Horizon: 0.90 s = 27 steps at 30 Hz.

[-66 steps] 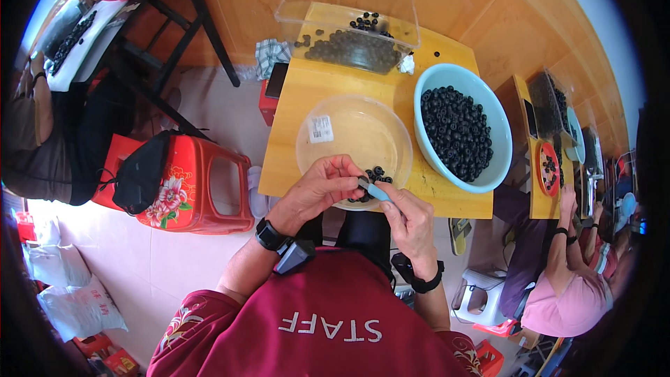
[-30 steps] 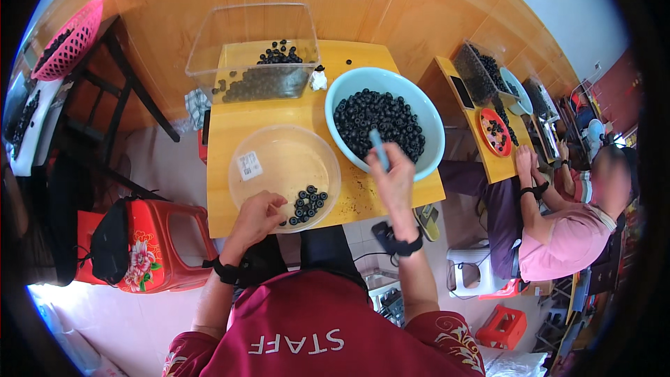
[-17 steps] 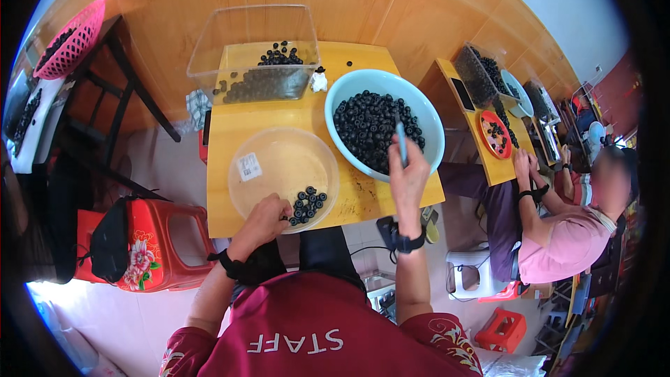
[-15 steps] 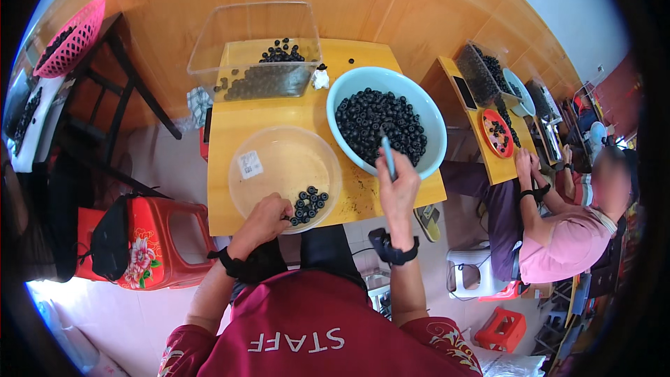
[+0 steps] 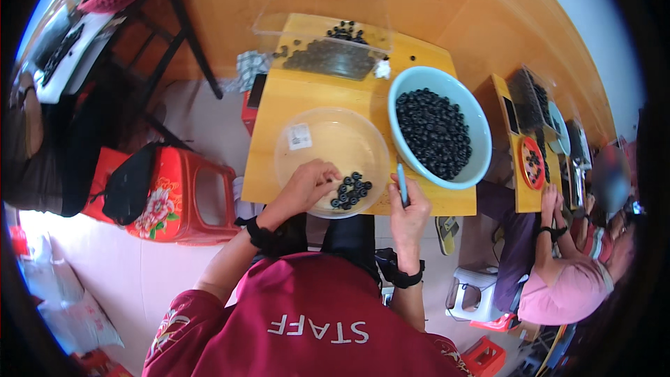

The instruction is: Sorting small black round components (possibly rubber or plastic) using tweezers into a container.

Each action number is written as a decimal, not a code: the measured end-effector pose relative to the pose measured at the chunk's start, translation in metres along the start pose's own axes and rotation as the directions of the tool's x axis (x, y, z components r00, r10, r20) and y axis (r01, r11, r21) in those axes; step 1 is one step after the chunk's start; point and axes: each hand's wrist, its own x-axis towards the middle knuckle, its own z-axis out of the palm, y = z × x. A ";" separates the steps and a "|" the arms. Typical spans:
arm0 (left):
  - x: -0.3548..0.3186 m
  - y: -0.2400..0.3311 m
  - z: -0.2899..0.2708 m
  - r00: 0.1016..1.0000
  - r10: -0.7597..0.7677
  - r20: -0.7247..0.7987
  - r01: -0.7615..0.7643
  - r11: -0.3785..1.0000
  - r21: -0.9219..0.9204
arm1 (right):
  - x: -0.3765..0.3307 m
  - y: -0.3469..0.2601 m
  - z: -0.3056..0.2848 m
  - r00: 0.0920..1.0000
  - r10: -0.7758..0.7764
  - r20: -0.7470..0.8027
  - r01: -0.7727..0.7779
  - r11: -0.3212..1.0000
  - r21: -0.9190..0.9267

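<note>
My right hand (image 5: pixel 410 211) is closed round a slim light-blue tool (image 5: pixel 402 183) that stands nearly upright, just right of a clear round plastic tray (image 5: pixel 296 113). Over that tray's near-left part is my left hand (image 5: pixel 310 185), its fingers pinched together. Whatever may be between those fingertips is too small to make out. Beside them in the tray lie several small black round pieces (image 5: pixel 351 191), some with a visible hole. Farther right, a light-blue bowl (image 5: pixel 477 108) holds a large heap of similar black pieces (image 5: pixel 433 132).
A clear rectangular bin (image 5: pixel 328 45) with black pieces stands at the back of the yellow table (image 5: pixel 269 160), beside a crumpled white tissue (image 5: pixel 382 68). Left is a red stool (image 5: pixel 185 199) with a black bag. At right, a person (image 5: pixel 569 265) sits at another table.
My right hand has drawn back from over the bowl to beside the tray, still gripping the tool. My left fingers have lifted slightly from the pieces. The whole view has shifted.
</note>
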 end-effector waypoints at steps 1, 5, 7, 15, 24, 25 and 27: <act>0.004 0.006 -0.006 0.965 -0.242 0.105 0.264 0.867 -0.422 | -0.001 -0.002 0.000 0.999 0.030 0.015 -0.030 0.999 0.009; 0.004 0.027 -0.035 0.874 -0.327 0.360 0.431 0.177 -0.885 | -0.012 -0.008 0.002 0.979 0.075 0.188 -0.099 0.988 0.122; -0.002 0.025 -0.037 0.856 -0.333 0.395 0.436 0.057 -0.898 | -0.013 -0.022 0.004 0.973 0.027 0.230 -0.063 0.987 0.149; -0.011 0.019 -0.021 0.867 -0.289 0.407 0.336 -0.265 -0.904 | -0.018 -0.029 0.011 0.932 -0.176 0.317 0.152 0.983 0.101; -0.011 0.020 -0.020 0.872 -0.267 0.412 0.343 -0.267 -0.900 | -0.017 -0.031 0.011 0.930 -0.202 0.308 0.210 0.978 0.009; -0.011 0.019 -0.020 0.872 -0.266 0.412 0.344 -0.268 -0.900 | -0.017 -0.031 0.011 0.930 -0.202 0.308 0.210 0.978 0.009; -0.011 0.018 -0.018 0.873 -0.257 0.414 0.344 -0.277 -0.897 | -0.016 -0.030 0.011 0.929 -0.221 0.298 0.230 0.973 0.003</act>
